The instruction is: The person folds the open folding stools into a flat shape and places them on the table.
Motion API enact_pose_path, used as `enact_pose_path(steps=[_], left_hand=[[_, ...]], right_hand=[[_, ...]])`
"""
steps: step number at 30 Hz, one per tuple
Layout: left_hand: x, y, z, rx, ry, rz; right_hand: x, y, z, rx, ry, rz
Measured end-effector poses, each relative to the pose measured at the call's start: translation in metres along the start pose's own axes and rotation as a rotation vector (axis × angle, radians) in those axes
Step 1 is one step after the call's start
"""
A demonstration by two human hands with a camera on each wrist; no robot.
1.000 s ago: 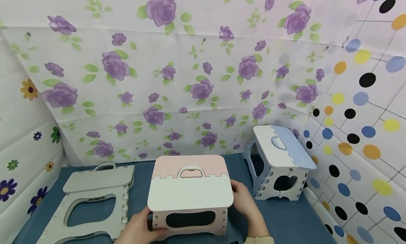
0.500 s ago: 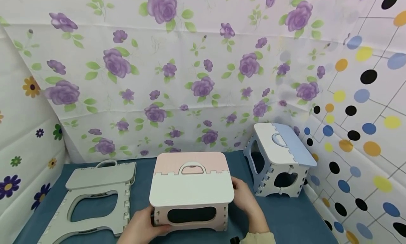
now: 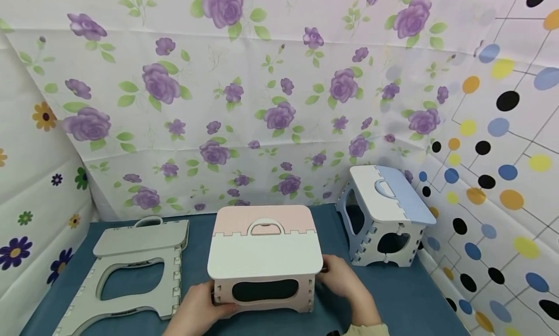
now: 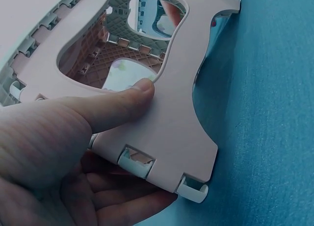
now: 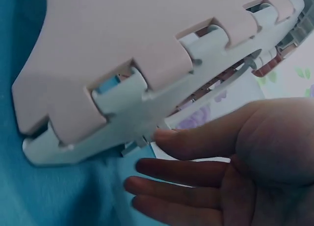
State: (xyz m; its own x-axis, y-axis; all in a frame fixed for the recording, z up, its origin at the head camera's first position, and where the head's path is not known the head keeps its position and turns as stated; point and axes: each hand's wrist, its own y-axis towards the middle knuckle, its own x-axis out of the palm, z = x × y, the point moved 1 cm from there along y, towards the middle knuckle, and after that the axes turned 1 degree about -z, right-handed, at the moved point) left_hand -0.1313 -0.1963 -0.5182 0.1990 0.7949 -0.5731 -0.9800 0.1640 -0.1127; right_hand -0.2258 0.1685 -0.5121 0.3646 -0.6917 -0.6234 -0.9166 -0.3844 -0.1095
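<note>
A pink-and-white folding stool (image 3: 264,251) stands unfolded on the blue cloth in the middle, its carry handle (image 3: 264,226) on top. My left hand (image 3: 198,307) grips its left leg panel (image 4: 167,123). The thumb (image 4: 122,104) lies on the panel's outer face by the oval cut-out, and the fingers curl underneath. My right hand (image 3: 345,281) is at the stool's right side. There the thumb (image 5: 171,138) touches the hinged edge (image 5: 127,103), while the fingers (image 5: 167,169) stretch out loosely below it.
A grey stool (image 3: 131,268) lies folded flat at the left. A blue-and-white stool (image 3: 386,212) stands unfolded at the back right. Flowered sheets (image 3: 262,83) wall in the back and left, and a dotted sheet (image 3: 502,156) walls in the right. Blue cloth (image 3: 393,302) covers the surface.
The view has tilted down a little. Both hands stay at the pink stool's sides, and the right hand has slid slightly lower and nearer to me.
</note>
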Motion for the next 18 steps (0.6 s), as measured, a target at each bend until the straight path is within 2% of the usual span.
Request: enact_pose_path(steps=[5, 13, 18], left_hand=[[0.0, 0.001, 0.001, -0.011, 0.011, 0.013], [0.001, 0.001, 0.002, -0.02, -0.013, 0.013], [0.001, -0.001, 0.0, -0.02, -0.014, 0.025]], right_hand=[[-0.003, -0.008, 0.001, -0.033, 0.044, -0.138], [-0.006, -0.014, -0.005, 0.019, 0.046, -0.253], [-0.004, -0.011, -0.006, -0.004, 0.059, -0.308]])
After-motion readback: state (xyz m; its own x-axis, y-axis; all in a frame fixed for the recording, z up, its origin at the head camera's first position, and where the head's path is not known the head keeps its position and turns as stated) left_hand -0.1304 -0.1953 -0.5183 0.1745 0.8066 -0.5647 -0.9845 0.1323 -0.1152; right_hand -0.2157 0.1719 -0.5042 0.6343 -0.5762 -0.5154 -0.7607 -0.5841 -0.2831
